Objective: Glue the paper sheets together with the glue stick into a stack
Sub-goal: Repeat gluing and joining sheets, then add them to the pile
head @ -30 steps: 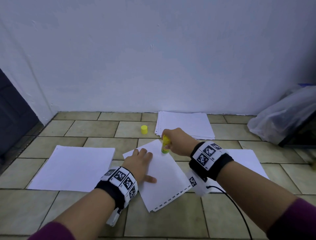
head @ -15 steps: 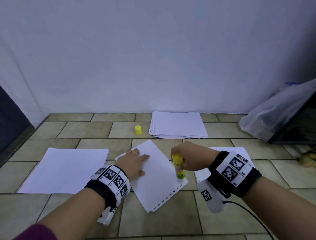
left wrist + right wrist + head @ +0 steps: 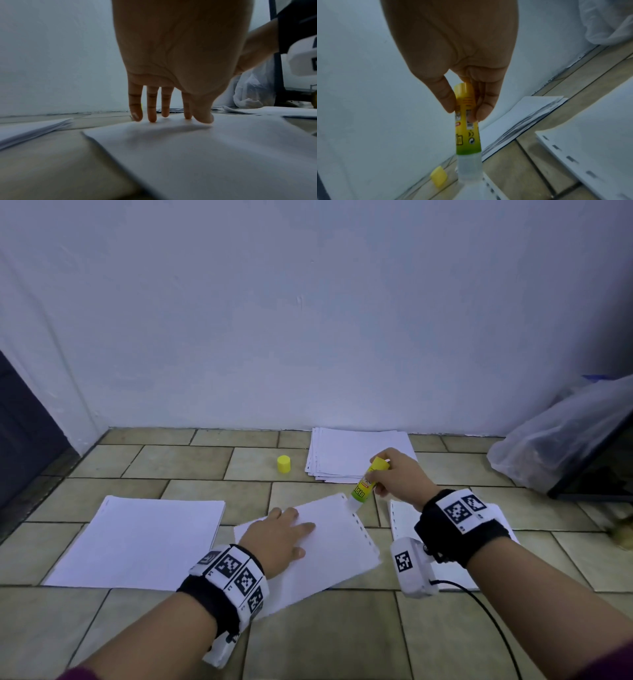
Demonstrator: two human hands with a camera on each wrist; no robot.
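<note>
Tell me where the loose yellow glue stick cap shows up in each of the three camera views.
Head: the yellow cap stands on the tiled floor, centre, left of the far paper pile.
Left wrist: only a yellow sliver shows beside the little finger, probably the cap.
Right wrist: lower left, left of the glue stick.
Shared landmark: the far paper pile against the wall.

A single sheet (image 3: 325,546) is lying on the tiled floor (image 3: 191,460), and everything else is sitting around it. The left hand (image 3: 277,537) is resting on its left part. The glue stick (image 3: 366,484), held by the right hand (image 3: 400,477), is touching its far right corner. One paper pile (image 3: 137,542) is lying to its left, another (image 3: 404,518) to its right, a third (image 3: 356,453) behind it against the wall (image 3: 308,320). The cap (image 3: 283,464) is standing behind it, left of that third pile. A plastic bag (image 3: 561,446) is sitting far to its right.
</note>
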